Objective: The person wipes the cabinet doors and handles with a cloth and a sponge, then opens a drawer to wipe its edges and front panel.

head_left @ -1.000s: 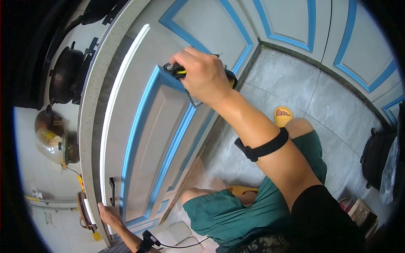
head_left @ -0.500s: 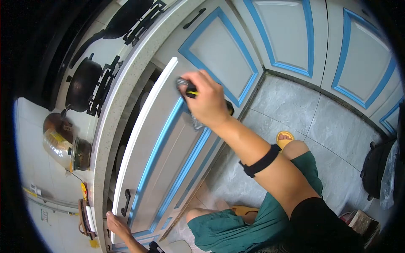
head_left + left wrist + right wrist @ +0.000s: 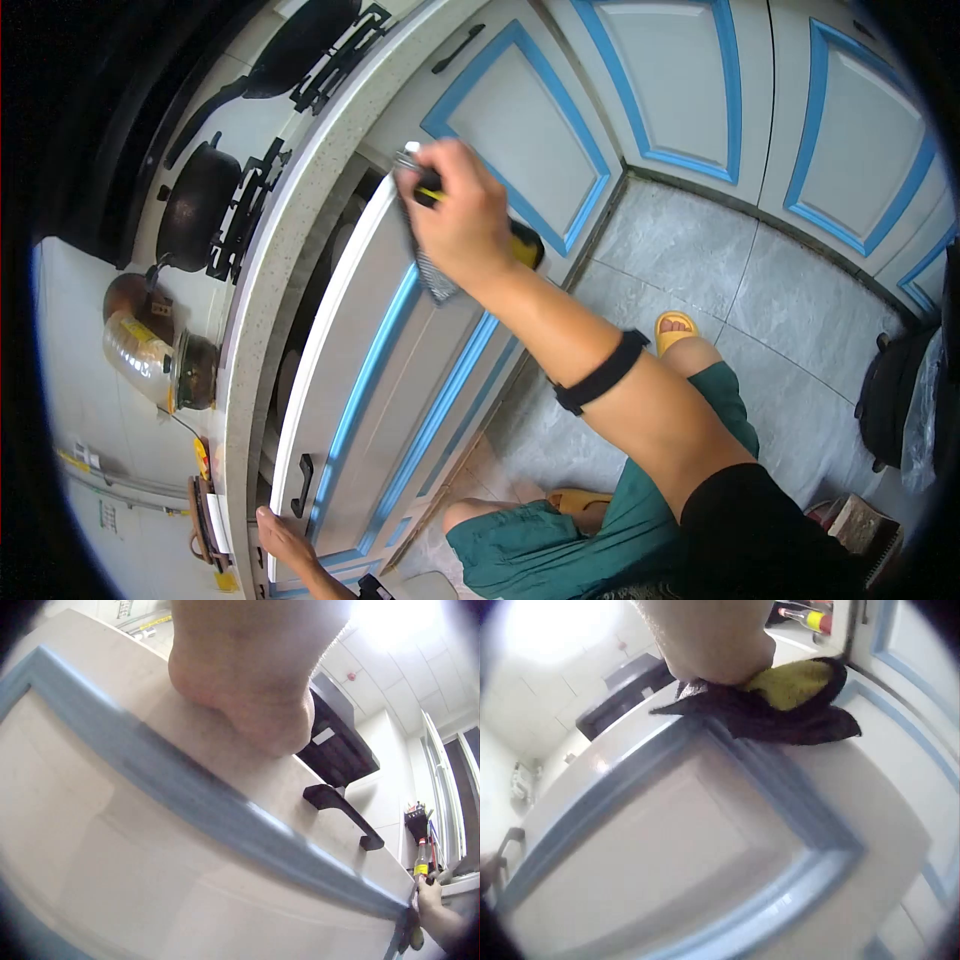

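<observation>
My right hand point(image 3: 465, 215) grips a folded dark grey and yellow cloth point(image 3: 795, 694) at the far upper corner of a pale cabinet door point(image 3: 405, 400) with blue trim. Part of the cloth hangs over the door's face, and the fingers reach its white edge. At the near end of that same edge, my left hand point(image 3: 285, 540) holds the door beside its black handle point(image 3: 302, 485). The left fingers are mostly hidden behind the door. It stands ajar, with a dark gap behind it.
A speckled countertop point(image 3: 345, 135) runs above the door, bearing a black wok point(image 3: 200, 205) and a glass jar point(image 3: 140, 350). Other blue-trimmed cabinet doors point(image 3: 670, 85) line the far side. A black bag point(image 3: 885, 390) sits on the grey tiled floor point(image 3: 690, 245).
The right hand has moved the cloth from the blue trim over to the door's white edge. More of the dark gap behind the door shows. The left hand keeps its hold.
</observation>
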`<state>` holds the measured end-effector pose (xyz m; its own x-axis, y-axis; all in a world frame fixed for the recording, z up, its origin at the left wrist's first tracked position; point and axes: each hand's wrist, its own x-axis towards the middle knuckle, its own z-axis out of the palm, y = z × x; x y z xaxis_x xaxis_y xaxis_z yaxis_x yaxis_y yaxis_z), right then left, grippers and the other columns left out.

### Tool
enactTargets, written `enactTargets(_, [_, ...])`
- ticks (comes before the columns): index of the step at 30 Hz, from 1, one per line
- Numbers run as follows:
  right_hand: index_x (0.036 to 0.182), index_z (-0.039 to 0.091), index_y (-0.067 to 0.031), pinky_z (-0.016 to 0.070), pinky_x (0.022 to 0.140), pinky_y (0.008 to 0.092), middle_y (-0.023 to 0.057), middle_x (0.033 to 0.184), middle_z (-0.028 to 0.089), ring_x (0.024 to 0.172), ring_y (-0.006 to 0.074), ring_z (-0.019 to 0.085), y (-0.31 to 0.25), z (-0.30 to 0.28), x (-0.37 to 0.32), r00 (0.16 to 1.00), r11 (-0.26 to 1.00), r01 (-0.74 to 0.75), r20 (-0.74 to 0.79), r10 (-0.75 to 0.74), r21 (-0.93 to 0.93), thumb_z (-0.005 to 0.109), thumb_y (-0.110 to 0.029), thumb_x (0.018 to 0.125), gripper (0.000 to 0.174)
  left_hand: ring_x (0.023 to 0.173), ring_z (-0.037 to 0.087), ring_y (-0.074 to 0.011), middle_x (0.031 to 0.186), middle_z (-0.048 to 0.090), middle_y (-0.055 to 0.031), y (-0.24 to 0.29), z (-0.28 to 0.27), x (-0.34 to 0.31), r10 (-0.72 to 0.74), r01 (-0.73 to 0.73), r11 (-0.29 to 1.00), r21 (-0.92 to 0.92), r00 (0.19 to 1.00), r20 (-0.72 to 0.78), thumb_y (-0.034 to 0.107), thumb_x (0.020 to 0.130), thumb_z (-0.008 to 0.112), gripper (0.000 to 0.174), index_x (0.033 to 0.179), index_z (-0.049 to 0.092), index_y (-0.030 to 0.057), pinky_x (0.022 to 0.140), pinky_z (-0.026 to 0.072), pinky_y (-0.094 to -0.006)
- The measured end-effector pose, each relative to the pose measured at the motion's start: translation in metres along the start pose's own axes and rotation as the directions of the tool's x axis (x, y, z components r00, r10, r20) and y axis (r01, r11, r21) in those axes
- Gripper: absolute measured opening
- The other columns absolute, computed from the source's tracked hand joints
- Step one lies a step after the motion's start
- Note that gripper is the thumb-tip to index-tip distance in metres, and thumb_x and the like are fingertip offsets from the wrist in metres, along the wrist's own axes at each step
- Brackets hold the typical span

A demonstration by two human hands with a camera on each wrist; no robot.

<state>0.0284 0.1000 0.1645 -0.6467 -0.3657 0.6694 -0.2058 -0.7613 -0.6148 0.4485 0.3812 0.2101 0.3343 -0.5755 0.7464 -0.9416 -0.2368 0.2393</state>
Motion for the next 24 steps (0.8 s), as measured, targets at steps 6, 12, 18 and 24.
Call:
enactTargets(6, [0.095,0.056,-0.0071,0.0520,0.071,0.0455,0.0138,0.090,0.063,0.083,0.0384,0.065,0.020,-0.003,-0.011,0.983,0.987,-0.162,-0.091,0.161,0.000,0.072,-0.008,0.082,0.021,0.063,0.031,-0.0175,0.066,0.031,-0.0053,-0.007,0.002,0.000,0.063,-0.063,0.998,0.000,0.997,-0.041,0.036,0.106,0.039,0.048,0.075,0.041,-0.0007,0.055,0.0273,-0.0364])
enactTargets(12, [0.094,0.056,-0.0086,0.0504,0.071,0.0448,0.0124,0.090,0.062,0.084,0.0365,0.063,0.012,-0.005,-0.020,0.995,0.998,-0.057,-0.077,0.055,-0.023,0.073,-0.004,0.077,0.024,0.064,0.031,-0.0175,0.067,0.030,-0.0054,-0.007,0.000,0.000,0.001,0.000,1.000,0.010,0.999,-0.033,0.036,0.107,0.040,0.049,0.074,0.040,-0.0012,0.056,0.0268,-0.0363])
enactTargets(18, [0.087,0.059,-0.0154,0.0416,0.075,0.0378,0.0019,0.079,0.051,0.078,0.0206,0.054,-0.045,-0.001,-0.091,0.865,0.914,0.402,0.353,-0.357,-0.062,0.062,-0.018,0.083,0.006,0.065,0.031,-0.0170,0.068,0.032,-0.0036,-0.018,-0.001,0.000,-0.009,0.009,1.000,0.024,0.999,-0.037,0.036,0.106,0.041,0.050,0.075,0.041,-0.0020,0.056,0.0278,-0.0351])
enactTargets(24, [0.083,0.058,-0.0194,0.0392,0.079,0.0401,-0.0003,0.078,0.049,0.079,0.0191,0.053,-0.034,-0.010,-0.082,0.799,0.857,0.515,0.380,-0.466,-0.032,0.055,-0.021,0.085,0.004,0.064,0.031,-0.0167,0.067,0.032,-0.0033,-0.017,-0.006,0.000,0.011,-0.011,0.999,-0.039,1.000,0.001,0.035,0.106,0.041,0.048,0.073,0.040,-0.0005,0.056,0.0273,-0.0360])
